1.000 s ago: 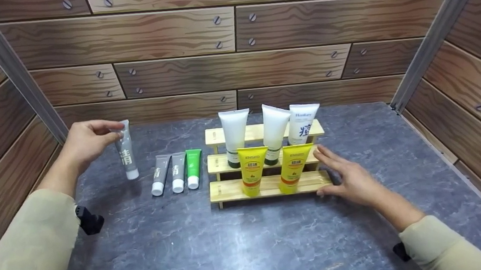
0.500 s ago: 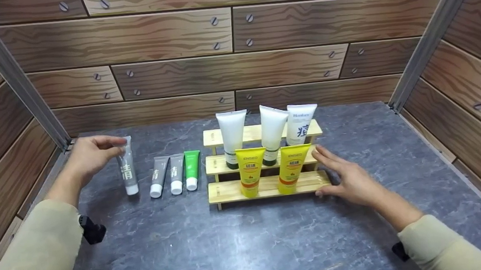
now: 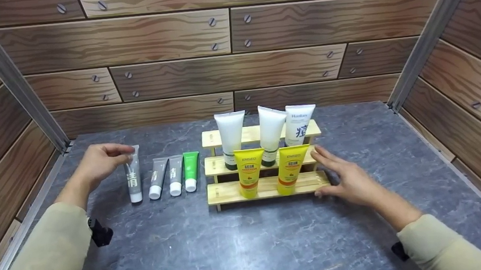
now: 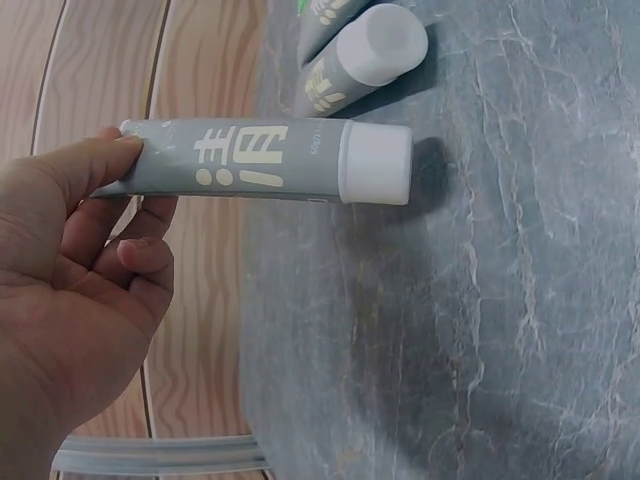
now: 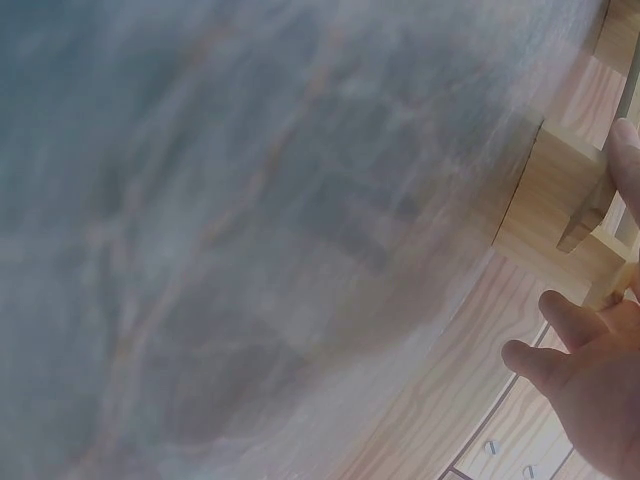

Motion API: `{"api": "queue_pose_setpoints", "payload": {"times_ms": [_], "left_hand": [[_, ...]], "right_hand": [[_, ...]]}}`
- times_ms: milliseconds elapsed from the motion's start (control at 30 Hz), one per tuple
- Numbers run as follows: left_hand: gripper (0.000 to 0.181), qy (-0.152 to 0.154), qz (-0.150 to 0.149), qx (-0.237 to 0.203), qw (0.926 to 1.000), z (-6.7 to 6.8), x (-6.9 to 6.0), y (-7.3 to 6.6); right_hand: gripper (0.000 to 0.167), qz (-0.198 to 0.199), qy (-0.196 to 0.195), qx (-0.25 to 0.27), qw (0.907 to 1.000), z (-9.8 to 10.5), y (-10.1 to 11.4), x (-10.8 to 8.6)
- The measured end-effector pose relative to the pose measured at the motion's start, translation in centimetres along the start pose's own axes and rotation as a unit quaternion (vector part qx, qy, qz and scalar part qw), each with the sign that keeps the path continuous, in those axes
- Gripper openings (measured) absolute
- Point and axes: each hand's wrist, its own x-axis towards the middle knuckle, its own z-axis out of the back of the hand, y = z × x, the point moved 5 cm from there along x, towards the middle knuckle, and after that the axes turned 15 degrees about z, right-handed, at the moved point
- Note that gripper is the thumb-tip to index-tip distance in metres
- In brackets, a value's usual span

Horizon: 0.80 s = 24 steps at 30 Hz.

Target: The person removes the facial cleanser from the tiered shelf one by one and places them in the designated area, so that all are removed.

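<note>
In the head view, the left hand (image 3: pixel 103 163), left of centre, pinches the upper end of a slim grey plastic tube with a white cap (image 3: pixel 134 180), which hangs cap down over the dark grey marbled table (image 3: pixel 232 247). Just right of it lie two similar grey tubes with white caps (image 3: pixel 167 175) and a bright green tube with a white cap (image 3: pixel 191 169), side by side. Right of centre stands a three-step pale wooden rack (image 3: pixel 223 193). Two yellow tubes (image 3: pixel 250 173) stand on its bottom step, two plain white tubes with dark caps (image 3: pixel 230 131) on the middle one, and a white tube with blue lettering (image 3: pixel 302 123) rises at the upper right, its base hidden. The right hand (image 3: pixel 351 182) touches the rack's right end, thumb and fingers spread.

In the left wrist view, the pinched tube lies across the upper left, thumb over its flat end, cap toward the right; whether the cap touches the table I cannot tell.

In the right wrist view, the right hand is cut off at the right edge, one fingertip against the rack's wood, others loosely bent
</note>
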Motion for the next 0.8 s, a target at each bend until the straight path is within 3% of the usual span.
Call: {"api": "queue_pose_setpoints", "payload": {"times_ms": [267,533,667,800], "left_hand": [[0.043,-0.003,0.000,-0.005,1.0000,-0.5,0.3,0.6],[0.056,0.029,0.021,-0.035,0.9988,-1.1,0.7,1.9],[0.056,0.028,0.013,-0.060,0.9977,-1.4,1.1,2.2],[0.054,0.011,0.005,-0.040,0.9991,-1.7,1.4,2.4]], "right_hand": [[0.101,0.031,-0.021,-0.011,0.9992,0.0,0.1,0.0],[0.101,0.014,-0.014,-0.002,0.9998,0.1,0.1,0.0],[0.102,0.010,-0.013,0.000,0.9999,0.1,0.0,0.0],[0.103,0.007,-0.008,0.004,0.9999,0.0,0.0,0.0]]}}
